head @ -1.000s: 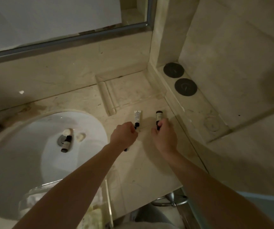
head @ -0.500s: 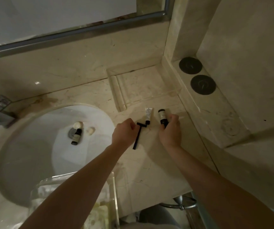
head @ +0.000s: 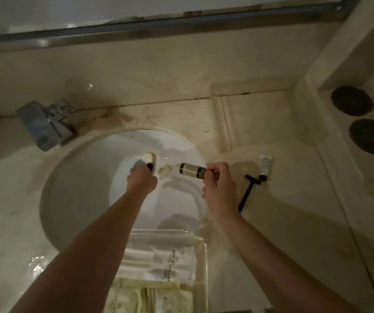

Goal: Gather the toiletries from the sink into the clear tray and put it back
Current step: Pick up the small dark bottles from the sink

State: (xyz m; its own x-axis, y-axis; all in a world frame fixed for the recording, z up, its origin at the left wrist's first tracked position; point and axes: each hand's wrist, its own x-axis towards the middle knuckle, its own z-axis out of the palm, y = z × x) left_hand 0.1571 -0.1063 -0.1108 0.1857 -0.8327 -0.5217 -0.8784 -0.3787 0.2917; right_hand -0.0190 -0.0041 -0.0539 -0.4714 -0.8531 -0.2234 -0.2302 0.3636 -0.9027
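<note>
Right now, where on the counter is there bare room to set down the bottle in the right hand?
Bare marble lies right of the black razor, toward the raised ledge with two dark discs. The clear tray behind looks empty. Crowded: round the white tube and razor, and the sink drain where the left hand reaches.

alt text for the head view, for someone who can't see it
Seen from above, the left hand reaches into a white sink for a small bottle, while the right hand holds a dark bottle. A black razor lies on the counter.

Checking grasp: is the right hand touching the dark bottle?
Touching. The head view shows right hand fingers pinching the cap end of the dark bottle.
</note>
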